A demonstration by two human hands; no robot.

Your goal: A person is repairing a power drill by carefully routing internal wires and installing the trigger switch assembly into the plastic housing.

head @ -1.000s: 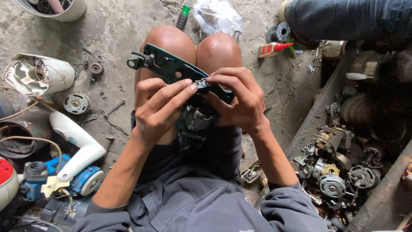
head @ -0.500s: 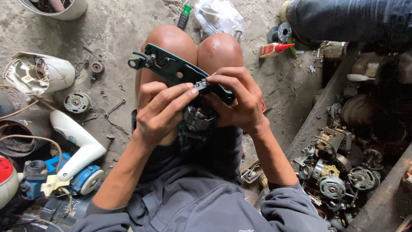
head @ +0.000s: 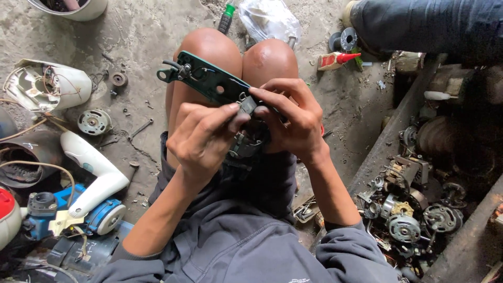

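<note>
I sit on the ground with my knees drawn up. Both hands hold a long dark-green plastic housing piece [head: 207,78] over my knees, its far end pointing up left with a small metal clip. My left hand [head: 201,139] pinches its near end from the left, thumb and forefinger on a small black part. My right hand [head: 291,118] grips the same end from the right. A small motor assembly [head: 246,144] hangs just below, between my hands.
On the concrete floor at left lie a white appliance shell [head: 50,84], a white handle [head: 94,167], a blue motor unit [head: 102,215], a round rotor [head: 94,121] and loose screws. A wooden box of motor parts [head: 408,209] stands right. Another person's dark-trousered leg [head: 424,23] is at top right.
The green housing has shifted slightly lower and my left fingers have closed in on the black part; otherwise my hands stay in place.
</note>
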